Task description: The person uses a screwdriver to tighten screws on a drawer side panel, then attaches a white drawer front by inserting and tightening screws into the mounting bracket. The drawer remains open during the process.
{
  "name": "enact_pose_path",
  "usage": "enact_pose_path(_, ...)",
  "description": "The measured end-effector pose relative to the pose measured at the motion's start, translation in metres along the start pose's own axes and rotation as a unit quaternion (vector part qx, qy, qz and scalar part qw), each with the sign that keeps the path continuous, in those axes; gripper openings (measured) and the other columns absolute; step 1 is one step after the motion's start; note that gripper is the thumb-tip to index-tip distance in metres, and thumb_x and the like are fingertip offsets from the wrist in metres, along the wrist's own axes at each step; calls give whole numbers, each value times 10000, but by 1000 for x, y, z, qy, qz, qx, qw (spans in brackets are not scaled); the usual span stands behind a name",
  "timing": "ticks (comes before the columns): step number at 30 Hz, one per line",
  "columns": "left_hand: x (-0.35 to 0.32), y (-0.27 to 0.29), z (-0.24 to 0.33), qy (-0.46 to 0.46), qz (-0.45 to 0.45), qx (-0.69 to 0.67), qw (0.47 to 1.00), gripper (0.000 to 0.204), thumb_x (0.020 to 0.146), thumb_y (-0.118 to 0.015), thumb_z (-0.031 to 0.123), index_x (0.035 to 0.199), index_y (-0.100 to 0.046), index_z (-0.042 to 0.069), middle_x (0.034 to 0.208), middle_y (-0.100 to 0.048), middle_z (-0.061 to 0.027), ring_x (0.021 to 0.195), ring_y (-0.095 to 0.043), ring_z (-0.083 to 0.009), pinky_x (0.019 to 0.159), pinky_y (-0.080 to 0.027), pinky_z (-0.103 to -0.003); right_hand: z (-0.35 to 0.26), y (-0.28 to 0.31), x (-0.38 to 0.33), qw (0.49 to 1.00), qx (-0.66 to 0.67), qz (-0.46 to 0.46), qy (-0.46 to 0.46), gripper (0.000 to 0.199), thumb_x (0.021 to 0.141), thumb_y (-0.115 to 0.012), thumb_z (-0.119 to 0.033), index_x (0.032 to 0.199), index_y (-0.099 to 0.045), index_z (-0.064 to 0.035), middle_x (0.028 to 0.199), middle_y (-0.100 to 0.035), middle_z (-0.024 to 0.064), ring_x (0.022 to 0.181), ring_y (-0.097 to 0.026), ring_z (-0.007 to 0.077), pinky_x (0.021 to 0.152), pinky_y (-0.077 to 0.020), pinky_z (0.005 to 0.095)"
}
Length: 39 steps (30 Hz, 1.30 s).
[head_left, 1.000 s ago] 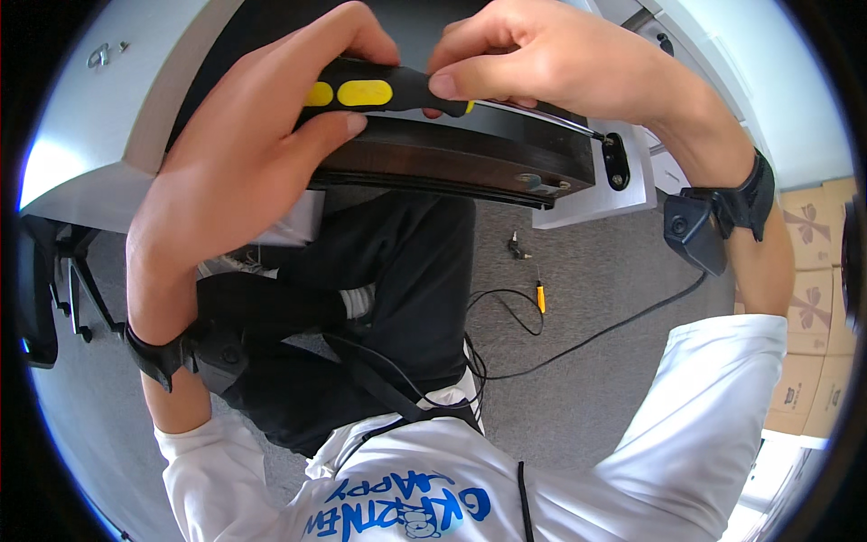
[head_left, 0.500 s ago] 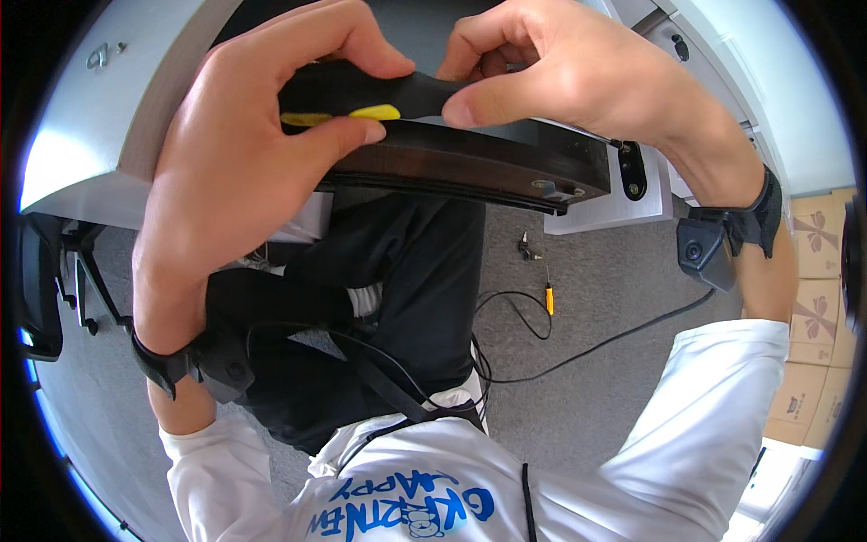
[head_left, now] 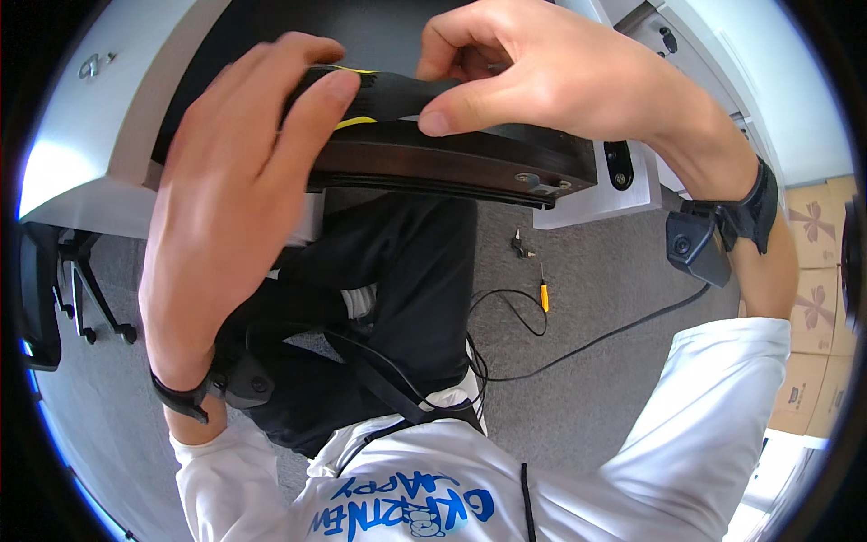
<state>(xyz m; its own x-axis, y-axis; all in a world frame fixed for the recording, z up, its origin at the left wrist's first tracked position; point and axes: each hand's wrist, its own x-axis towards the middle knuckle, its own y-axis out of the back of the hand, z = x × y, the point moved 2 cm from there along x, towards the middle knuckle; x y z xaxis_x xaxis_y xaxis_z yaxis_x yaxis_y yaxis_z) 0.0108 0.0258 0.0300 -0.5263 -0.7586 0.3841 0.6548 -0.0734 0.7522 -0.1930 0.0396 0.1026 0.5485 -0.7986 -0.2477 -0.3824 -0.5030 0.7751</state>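
Both my hands are at a black screwdriver handle with yellow stripes [head_left: 390,98], lying crosswise above a dark brown panel [head_left: 415,167]. My left hand [head_left: 230,172], slightly blurred, wraps the handle's left end, its thumb across the top and its fingers behind. Near the handle's right end, my right hand [head_left: 551,77] pinches the narrow neck between thumb and curled fingers. The shaft is hidden by the right hand. Metal fittings [head_left: 542,183] sit on the panel's right end, beside a black slotted bracket [head_left: 619,165] on a pale grey board.
Pale grey furniture [head_left: 99,117] stands on the left. On the grey floor lie a yellow-handled tool [head_left: 545,296], a small set of keys [head_left: 519,244] and looping black cable [head_left: 596,348]. Cardboard boxes [head_left: 813,307] are stacked at right; a chair base [head_left: 86,289] stands at left.
My left hand has rolled round the handle, its thumb moving from below to the top. The handle has turned, and my right hand has shifted slightly left. The shaft has gone out of sight.
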Motion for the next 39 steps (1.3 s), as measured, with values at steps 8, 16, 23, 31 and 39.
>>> enact_pose_path(8,6,-4,-15,-5,-17,58,998,298,1114,-483,317,1199,-578,48,891,-542,-57,731,-479,-120,677,-419,-256,13,6,-1,1000,22,-8,-3,485,1011,-609,-409,1085,-704,61,933,-687,122,865,-617,209,810,-490,315)
enact_pose_path(16,3,0,-24,35,-55,-23,998,265,1109,-498,287,1209,-573,54,942,-552,-63,805,-508,-118,764,-443,-236,21,10,20,990,119,-77,19,419,1030,-587,-343,1056,-741,46,841,-688,64,797,-597,154,774,-480,297)
enact_pose_path(23,7,0,-26,24,-62,-1,998,284,1017,-661,231,1212,-564,48,1012,-572,-71,896,-557,-153,877,-465,-239,12,5,16,998,63,-20,-10,368,957,-673,-279,1017,-752,75,803,-692,118,747,-598,175,725,-484,323)
enact_pose_path(31,16,-4,-30,-64,14,0,998,473,763,-830,-16,1139,-563,90,1052,-576,-51,977,-572,-187,970,-474,-297,13,8,10,1000,13,14,8,380,865,-768,-276,969,-700,84,811,-673,155,787,-621,229,742,-497,349)
enact_pose_path(39,15,-11,-32,-50,-8,3,999,493,804,-759,-55,1200,-518,112,1140,-551,-36,1060,-559,-199,1008,-454,-320,0,1,2,997,37,37,-53,481,1003,-619,-391,1070,-694,79,835,-667,140,826,-599,225,767,-484,360)
